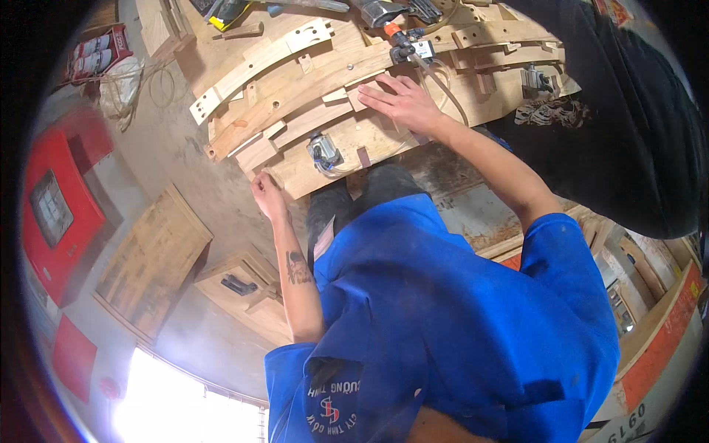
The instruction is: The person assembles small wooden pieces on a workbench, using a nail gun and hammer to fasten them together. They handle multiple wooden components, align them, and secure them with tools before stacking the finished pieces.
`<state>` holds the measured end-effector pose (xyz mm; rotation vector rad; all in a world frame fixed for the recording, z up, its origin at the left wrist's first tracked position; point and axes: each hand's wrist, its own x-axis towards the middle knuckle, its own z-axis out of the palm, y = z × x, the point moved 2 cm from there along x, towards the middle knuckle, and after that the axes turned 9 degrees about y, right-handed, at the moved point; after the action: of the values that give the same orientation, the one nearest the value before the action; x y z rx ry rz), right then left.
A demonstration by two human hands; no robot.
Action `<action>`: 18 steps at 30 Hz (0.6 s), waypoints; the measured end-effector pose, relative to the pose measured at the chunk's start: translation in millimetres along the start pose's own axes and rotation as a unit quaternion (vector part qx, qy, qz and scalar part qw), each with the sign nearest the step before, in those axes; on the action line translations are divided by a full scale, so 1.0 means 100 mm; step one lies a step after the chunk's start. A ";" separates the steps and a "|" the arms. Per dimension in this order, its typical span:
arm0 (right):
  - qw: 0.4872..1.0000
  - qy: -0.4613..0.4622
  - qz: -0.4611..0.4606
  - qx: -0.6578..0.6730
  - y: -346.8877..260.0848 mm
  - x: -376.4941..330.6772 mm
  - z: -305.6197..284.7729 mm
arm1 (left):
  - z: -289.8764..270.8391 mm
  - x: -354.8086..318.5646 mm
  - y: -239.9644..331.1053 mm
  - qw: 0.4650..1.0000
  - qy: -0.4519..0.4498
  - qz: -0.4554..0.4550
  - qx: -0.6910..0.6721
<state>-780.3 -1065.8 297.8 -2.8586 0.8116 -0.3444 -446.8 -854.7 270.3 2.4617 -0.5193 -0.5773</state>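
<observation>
The right hand (402, 102) lies flat, fingers spread, on a curved wooden piece (317, 118) on top of the wooden jig (347, 151) on the bench. The left hand (267, 196), fingers curled, grips the jig's near corner. Two small metal clamps show, one (323, 152) near the front edge, one (538, 80) at right. One orange-tipped air tool (399, 40) lies beyond. A second person in dark clothing (628, 111) stands at right.
</observation>
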 end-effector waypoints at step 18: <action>0.993 -0.108 0.007 -0.051 0.03 0.07 0.00 | -0.04 0.32 0.17 0.986 0.033 0.138 0.088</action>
<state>-776.0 -1072.4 298.1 -2.9147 0.8285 0.0090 -421.6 -881.1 274.2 2.5028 -0.9003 -0.3485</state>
